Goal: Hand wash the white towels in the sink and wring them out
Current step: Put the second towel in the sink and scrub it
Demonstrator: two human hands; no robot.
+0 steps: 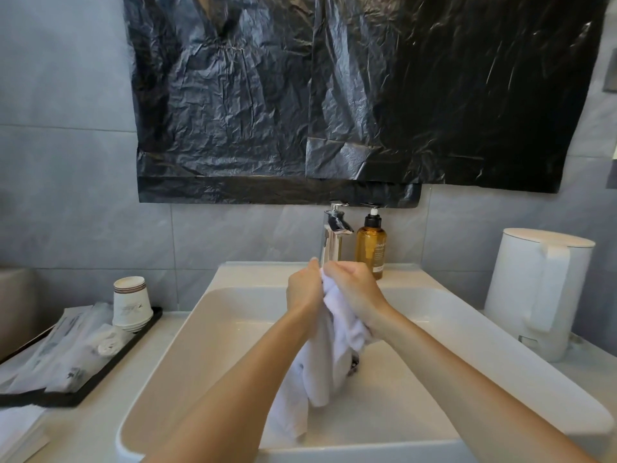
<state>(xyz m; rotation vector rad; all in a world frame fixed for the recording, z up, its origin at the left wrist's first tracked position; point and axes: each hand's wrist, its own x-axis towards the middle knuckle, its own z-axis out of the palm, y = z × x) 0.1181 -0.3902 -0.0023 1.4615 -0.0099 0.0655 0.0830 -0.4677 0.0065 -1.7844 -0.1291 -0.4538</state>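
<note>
**Q:** Head view. Where was the towel?
**A:** White towel (329, 355) was over the sink (207, 315). Top end was bunched betw. my two hands, the rest hung down in folds. Lower end lay on the basin floor, toward the near-left side.

**Q:** L side?
**A:** My left hand (305, 289) had its fingers curled tight round the top of the bunch, back of hand toward cam.

**Q:** R side?
**A:** My right hand (354, 292) was the same: fist closed on the cloth just beside the L one, knuckles close together. Both were raised above the basin, in front of the faucet (334, 235).

**Q:** Water running?
**A:** Couldn't tell.

**Q:** Other items in frame?
**A:** Chrome faucet stood at the back rim, approx. centre. Amber pump bottle (371, 248) stood just R of it on the sink's back ledge. A dark drain fitting (354, 365) showed just R of the hanging cloth. White kettle (537, 289) sat on the counter, far R. On the L was a black tray (100, 369) w/ stacked paper cups (131, 302) and wrapped sachets (66, 345). A black plastic sheet (334, 95) covered the wall above.
</note>
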